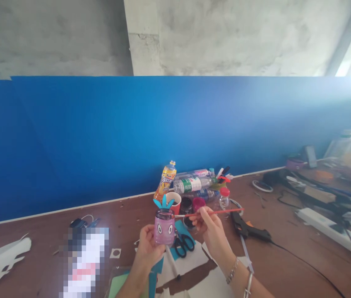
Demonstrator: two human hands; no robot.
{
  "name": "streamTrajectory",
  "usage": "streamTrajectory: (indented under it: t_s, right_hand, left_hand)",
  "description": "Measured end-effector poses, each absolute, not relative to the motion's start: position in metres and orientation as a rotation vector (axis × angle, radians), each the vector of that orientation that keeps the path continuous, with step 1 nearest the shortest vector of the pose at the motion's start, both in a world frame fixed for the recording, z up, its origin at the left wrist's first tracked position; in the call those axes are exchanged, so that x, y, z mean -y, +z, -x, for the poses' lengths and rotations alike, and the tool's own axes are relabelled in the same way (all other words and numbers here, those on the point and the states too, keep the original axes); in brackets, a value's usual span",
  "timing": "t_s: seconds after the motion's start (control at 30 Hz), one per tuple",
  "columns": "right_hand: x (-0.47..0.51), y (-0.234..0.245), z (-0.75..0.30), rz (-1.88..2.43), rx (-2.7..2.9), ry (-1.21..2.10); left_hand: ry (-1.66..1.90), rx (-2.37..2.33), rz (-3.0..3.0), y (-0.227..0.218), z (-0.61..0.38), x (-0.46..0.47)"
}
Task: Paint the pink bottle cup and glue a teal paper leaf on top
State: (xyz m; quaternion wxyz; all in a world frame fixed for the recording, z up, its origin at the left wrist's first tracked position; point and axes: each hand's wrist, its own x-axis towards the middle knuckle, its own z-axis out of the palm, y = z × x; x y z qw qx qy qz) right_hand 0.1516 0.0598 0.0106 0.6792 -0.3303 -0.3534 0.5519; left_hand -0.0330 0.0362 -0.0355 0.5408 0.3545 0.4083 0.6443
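Note:
My left hand (150,245) is wrapped round a small purple jar (164,234) and holds it upright. Two paper eyes are on the jar's front, and teal leaf-shaped pieces (164,202) stick up at its top. Pinched in my right hand (208,225) is a thin paintbrush (222,212) with a red handle, held level. Its tip is at the jar's dark upper band; I cannot tell whether it touches. Black-handled scissors (184,245) lie on paper between my hands. Behind are an open pot of magenta paint (198,203) and a red-and-white paper cup (175,201).
Plastic bottles (194,184) lie by the blue partition (163,124), beside an upright orange drink bottle (165,180). To the right are a red-lidded jar (224,198), a black glue gun (250,229) with its cord, and a white power strip (333,231). A blurred-out bright screen (85,260) is at left.

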Motion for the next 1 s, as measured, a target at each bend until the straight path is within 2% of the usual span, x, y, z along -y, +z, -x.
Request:
streamTrajectory:
  t_s: [1.0]
  right_hand:
    - [-0.061,0.017,-0.156,0.670,0.712,1.291]
  left_hand:
    - [1.488,-0.830,-0.901,-0.042,0.036,-0.037]
